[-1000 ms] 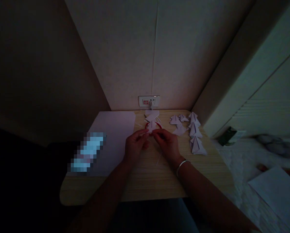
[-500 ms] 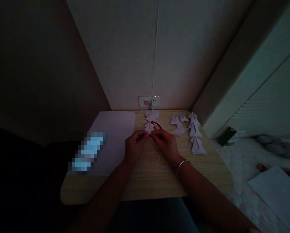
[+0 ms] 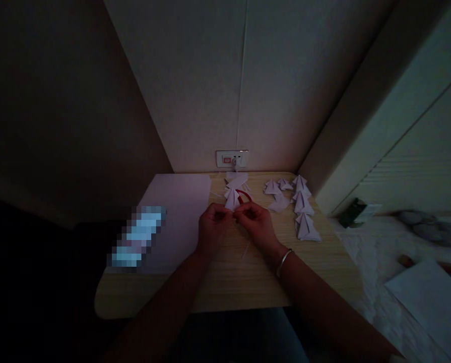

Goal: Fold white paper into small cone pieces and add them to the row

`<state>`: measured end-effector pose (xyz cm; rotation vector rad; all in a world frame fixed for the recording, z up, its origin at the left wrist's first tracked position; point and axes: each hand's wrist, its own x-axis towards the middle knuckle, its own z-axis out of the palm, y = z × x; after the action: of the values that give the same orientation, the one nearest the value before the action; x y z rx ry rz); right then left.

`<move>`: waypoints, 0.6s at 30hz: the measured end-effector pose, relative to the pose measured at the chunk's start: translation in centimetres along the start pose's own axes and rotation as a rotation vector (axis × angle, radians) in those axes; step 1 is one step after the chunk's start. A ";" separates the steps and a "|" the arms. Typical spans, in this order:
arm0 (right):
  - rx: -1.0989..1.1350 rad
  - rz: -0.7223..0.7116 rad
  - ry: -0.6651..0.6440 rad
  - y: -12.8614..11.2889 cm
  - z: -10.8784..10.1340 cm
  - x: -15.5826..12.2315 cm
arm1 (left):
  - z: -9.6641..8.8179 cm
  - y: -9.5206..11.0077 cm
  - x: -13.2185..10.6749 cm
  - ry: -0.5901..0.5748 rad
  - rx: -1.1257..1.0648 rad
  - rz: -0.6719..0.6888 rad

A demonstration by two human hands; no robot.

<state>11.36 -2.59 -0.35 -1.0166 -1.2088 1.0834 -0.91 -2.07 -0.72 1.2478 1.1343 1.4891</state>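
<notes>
My left hand (image 3: 212, 227) and my right hand (image 3: 256, 223) meet over the middle of a small wooden table (image 3: 229, 282), fingertips pinched together on a small piece of white paper (image 3: 231, 214) that barely shows between them. My right wrist wears a metal bangle (image 3: 282, 261). Just beyond the fingers lie a folded white paper triangle (image 3: 232, 199) and the red handles of scissors (image 3: 244, 195).
Several folded paper triangles (image 3: 304, 214) lie in a row at the table's right, more near the back (image 3: 276, 187). A large white sheet (image 3: 174, 217) covers the left side. A wall socket (image 3: 232, 158) sits behind. A bed with papers (image 3: 431, 297) is at right.
Both hands drew slightly toward me and closer together, fingertips now touching. The folded triangle they covered is now uncovered beyond them.
</notes>
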 end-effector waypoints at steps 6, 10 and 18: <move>0.000 -0.010 -0.017 0.2 -0.1 0.1 | 0.3 0.5 0.0 0.002 -0.085 -0.036; 0.007 -0.038 -0.011 0.3 0.0 0.2 | 0.7 0.6 0.0 0.030 -0.179 -0.059; 0.120 -0.091 0.063 0.0 0.5 0.3 | 1.0 0.3 -0.4 0.055 -0.417 -0.259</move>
<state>10.91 -2.32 -0.25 -0.8895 -1.1155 1.0327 0.08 -2.38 -0.45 0.7505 0.9179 1.4719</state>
